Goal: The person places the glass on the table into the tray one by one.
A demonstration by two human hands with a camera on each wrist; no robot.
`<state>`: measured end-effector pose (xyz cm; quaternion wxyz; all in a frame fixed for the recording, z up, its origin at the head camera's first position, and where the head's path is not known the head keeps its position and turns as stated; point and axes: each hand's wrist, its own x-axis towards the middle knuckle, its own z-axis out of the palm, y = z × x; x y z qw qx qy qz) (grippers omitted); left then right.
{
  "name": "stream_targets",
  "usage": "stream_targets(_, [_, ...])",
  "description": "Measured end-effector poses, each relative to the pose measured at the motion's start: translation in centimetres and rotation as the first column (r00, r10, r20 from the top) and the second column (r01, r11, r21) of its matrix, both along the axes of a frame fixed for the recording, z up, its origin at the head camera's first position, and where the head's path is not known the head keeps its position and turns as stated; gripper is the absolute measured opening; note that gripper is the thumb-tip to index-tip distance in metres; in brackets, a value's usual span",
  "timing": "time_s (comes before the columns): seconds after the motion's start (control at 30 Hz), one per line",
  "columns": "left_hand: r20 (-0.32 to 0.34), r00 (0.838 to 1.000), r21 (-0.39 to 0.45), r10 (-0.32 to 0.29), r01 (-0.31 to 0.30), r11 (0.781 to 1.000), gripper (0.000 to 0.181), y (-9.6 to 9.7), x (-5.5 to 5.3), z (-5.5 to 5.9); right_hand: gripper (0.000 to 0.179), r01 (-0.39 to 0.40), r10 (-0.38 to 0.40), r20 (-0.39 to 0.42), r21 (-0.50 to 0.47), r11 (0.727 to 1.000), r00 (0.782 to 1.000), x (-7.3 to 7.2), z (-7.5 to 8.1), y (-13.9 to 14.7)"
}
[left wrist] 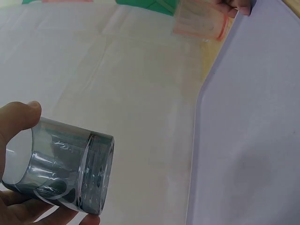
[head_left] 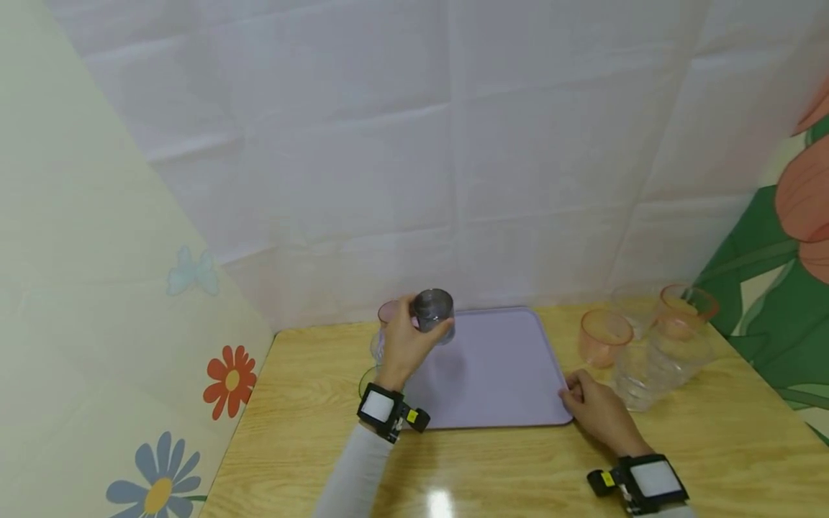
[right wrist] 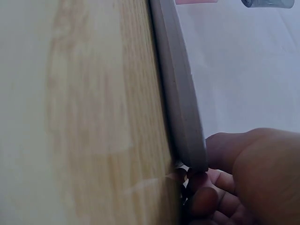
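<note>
In the head view my left hand (head_left: 403,350) holds a grey see-through glass (head_left: 434,308) over the left back part of a lilac tray (head_left: 501,378). The left wrist view shows thumb and fingers round this glass (left wrist: 65,164), with its base facing away from the palm. My right hand (head_left: 601,414) is at the tray's front right corner. Seen from the right wrist, its thumb lies on the upper side of the tray rim (right wrist: 180,103) and curled fingers sit at the underside, pinching the corner.
Left of the tray, partly behind my left hand, stand a pink glass (head_left: 386,311), a clear one (head_left: 376,349) and a green-rimmed one (head_left: 367,383). On the right are an orange cup (head_left: 602,349), a larger orange-rimmed glass (head_left: 685,306) and clear glasses (head_left: 637,381). A white sheet (head_left: 363,180) hangs behind.
</note>
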<state>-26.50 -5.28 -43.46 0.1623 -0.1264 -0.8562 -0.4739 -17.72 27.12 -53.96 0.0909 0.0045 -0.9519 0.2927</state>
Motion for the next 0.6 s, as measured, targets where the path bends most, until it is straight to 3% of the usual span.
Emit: stream_targets(0.6, [-0.014, 1.000, -0.008, 0.020, -0.020, 1.000, 0.072, 1.6, -1.2, -2.2, 0.019, -0.003, 0.003, -0.014, 0.008, 1.000, 1.000, 0.1, 0.2, -0.2])
